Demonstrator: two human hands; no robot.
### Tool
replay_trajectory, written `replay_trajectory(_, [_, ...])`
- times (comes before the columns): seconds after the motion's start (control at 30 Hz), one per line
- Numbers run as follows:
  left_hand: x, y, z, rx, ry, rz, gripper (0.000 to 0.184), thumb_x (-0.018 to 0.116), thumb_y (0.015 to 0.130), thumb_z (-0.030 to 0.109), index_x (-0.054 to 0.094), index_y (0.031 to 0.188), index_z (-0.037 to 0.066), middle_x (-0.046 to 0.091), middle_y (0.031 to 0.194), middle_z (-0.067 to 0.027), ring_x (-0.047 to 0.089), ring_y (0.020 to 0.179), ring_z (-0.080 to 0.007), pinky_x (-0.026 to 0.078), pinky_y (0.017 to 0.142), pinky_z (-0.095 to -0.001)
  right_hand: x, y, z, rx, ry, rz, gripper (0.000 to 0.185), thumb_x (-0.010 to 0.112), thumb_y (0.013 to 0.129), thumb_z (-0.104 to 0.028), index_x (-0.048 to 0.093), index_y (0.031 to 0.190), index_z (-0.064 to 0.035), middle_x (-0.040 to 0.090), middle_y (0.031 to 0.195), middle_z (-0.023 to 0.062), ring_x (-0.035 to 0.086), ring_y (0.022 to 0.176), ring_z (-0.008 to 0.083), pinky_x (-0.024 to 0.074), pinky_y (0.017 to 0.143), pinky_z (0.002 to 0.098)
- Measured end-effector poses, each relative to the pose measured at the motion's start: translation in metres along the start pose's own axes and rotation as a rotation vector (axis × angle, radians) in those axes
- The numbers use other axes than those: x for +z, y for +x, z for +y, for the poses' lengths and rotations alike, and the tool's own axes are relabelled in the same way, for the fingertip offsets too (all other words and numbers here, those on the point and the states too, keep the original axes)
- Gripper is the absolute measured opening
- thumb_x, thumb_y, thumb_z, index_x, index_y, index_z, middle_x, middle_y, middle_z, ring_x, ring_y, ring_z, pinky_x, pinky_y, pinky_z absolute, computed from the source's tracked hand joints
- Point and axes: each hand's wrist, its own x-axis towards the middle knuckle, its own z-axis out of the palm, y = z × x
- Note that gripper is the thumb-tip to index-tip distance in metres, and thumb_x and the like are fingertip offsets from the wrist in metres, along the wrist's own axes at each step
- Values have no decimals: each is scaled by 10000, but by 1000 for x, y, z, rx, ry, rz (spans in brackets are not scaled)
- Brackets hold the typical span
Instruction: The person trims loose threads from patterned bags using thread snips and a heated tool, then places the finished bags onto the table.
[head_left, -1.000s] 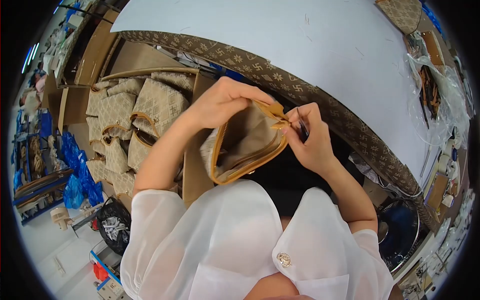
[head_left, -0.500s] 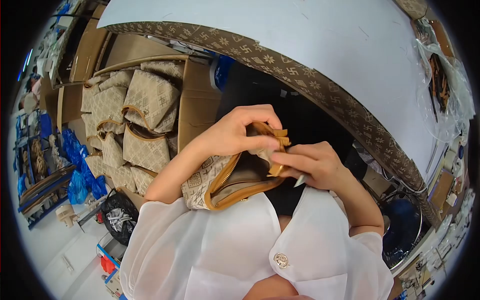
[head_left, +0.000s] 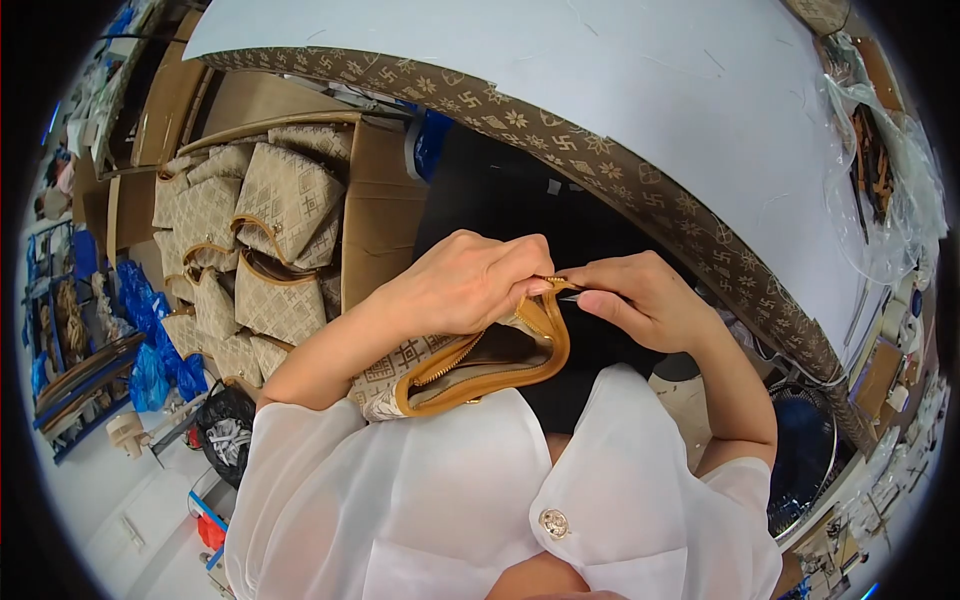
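Observation:
A beige patterned bag (head_left: 384,377) with tan trim lies on my lap, tilted, its zipped mouth open. My left hand (head_left: 480,280) is closed on the bag's upper edge near one end of the brass-toothed zipper. Opposite it, my right hand (head_left: 640,300) pinches the zipper end (head_left: 560,283), close to the left fingertips. A thin, dark and silvery pointed piece (head_left: 572,294) shows between the right thumb and fingers; its kind is unclear. Palms and some fingertips are hidden.
A cardboard box (head_left: 380,215) full of similar beige bags (head_left: 280,290) stands at the left. Ahead is a white worktop (head_left: 640,80) with a brown patterned edge. Clear plastic (head_left: 890,160) lies at its right. A dark round fan (head_left: 803,450) is by my right elbow.
My right hand has moved up and swung outward, its thumb now near the zipper end. My left hand has shifted slightly down and left. The bag's mouth has become narrower.

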Motion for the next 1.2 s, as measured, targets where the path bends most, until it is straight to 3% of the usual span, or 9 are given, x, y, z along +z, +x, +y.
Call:
replay_trajectory(0.1, [-1,2,2,11,8,13,128,581,960,147,493,947,56,569,817,-90,582,606,-306,452,511,-379,-3,4,-5,-37,-45,-5,286,604,959,-282,721,1023,-29,711,863,139,668,740,316,521,661,379])
replay_trajectory(0.37, [-2,5,4,23,-12,-32,130,572,969,150,485,948,55,561,809,-87,574,592,-313,447,506,-382,-19,18,-22,-41,-167,-182,217,642,938,-246,711,904,-43,646,738,119,571,609,325,450,548,380])
replay_trajectory(0.53, [-2,6,5,-19,-27,61,77,569,956,106,518,990,59,558,858,-82,607,623,-283,470,500,-369,-15,15,-10,-14,5,-219,216,708,888,-225,686,961,-23,606,706,110,523,545,253,408,530,334])
replay_trajectory(0.6, [-1,6,5,-88,-53,192,105,563,954,95,532,1050,70,578,932,-89,623,664,-282,494,531,-362,-4,9,-23,96,102,-131,246,716,877,-229,665,988,-16,600,696,96,506,538,215,414,539,317])
replay_trajectory(0.77, [-10,-1,-2,-50,-116,162,136,589,913,57,579,1046,80,569,1089,-87,641,761,-258,519,568,-356,32,-1,-23,201,260,100,235,729,824,-146,619,958,14,498,650,23,454,570,110,364,535,263])
replay_trajectory(0.87, [-22,0,5,-66,-124,19,172,674,824,-8,617,976,47,564,1198,-87,641,853,-259,541,662,-320,46,-4,-12,124,277,177,197,710,816,-105,617,939,18,508,658,22,452,561,113,365,534,253])
replay_trajectory(1.0, [-24,1,9,-52,-97,12,169,706,745,-40,612,864,35,551,1179,-80,632,859,-236,535,659,-305,47,-5,-12,68,288,213,165,692,811,-73,620,929,16,536,676,31,478,548,130,381,530,250])
replay_trajectory(1.2, [-23,4,6,-14,-97,-80,180,708,735,-11,590,860,44,544,1099,-76,619,822,-217,519,641,-305,40,-7,-11,-41,118,162,210,742,816,-125,629,948,-7,593,703,59,548,552,178,422,513,278])
